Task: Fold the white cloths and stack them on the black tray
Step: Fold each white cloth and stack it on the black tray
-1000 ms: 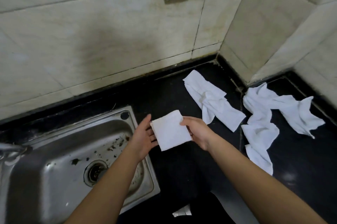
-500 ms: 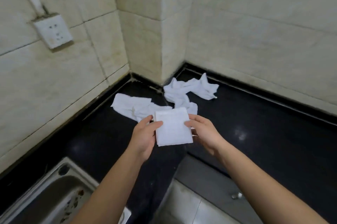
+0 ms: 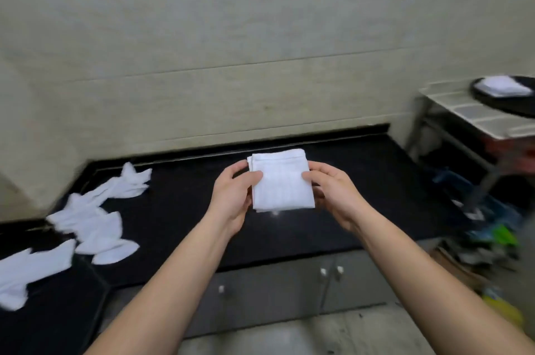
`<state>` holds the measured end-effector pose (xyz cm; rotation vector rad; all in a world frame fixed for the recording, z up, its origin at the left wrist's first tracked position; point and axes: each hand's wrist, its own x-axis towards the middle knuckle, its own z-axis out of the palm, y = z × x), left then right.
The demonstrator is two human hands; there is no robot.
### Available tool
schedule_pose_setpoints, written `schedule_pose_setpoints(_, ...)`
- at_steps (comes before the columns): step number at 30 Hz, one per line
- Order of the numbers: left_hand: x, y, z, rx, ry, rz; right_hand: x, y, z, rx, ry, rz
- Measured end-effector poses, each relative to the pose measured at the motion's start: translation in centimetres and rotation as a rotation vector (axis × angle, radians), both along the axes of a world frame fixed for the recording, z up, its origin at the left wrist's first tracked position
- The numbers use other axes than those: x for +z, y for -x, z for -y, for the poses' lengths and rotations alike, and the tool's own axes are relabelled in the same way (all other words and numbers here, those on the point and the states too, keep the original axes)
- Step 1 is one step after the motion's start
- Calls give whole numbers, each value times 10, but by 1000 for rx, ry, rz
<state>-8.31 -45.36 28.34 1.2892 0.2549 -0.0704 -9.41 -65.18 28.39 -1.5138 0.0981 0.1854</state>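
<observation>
I'm pinching the folded cloth (image 3: 282, 182) at both side edges, left hand (image 3: 231, 195) and right hand (image 3: 333, 195), so the layers aren't slipping apart. The black tray (image 3: 503, 106) is sitting at two o'clock, already carrying a folded stack (image 3: 505, 86). The unfolded cloths (image 3: 95, 224) are lying at nine o'clock.

Both forearms are stretched forward and the folded cloth (image 3: 282, 185) is pinched at its sides by the left hand (image 3: 231, 194) and the right hand (image 3: 333, 194).
</observation>
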Motion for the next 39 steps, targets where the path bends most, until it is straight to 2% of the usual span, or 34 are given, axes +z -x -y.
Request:
schedule_pose_setpoints(7,15,-6,250,-324,-8,19,20,52,240,-362,4,-22)
schedule_pose_setpoints(14,3,-37,411,-453,-22,18,3,38,388,-535,-23,-43)
schedule_pose_setpoints(19,-7,-104,507,-496,1,15,-1,-17,478,-571,1,-37)
schedule_pose_setpoints(26,18,-201,637,-489,42,-22,28,-115,607,-566,-9,-44)
schedule_pose_setpoints(34,16,-300,742,-397,-16,-22,28,-215,720,-475,21,-64)
schedule_pose_setpoints(39,3,-373,809,-245,-95,-54,14,-312,797,-349,66,-110)
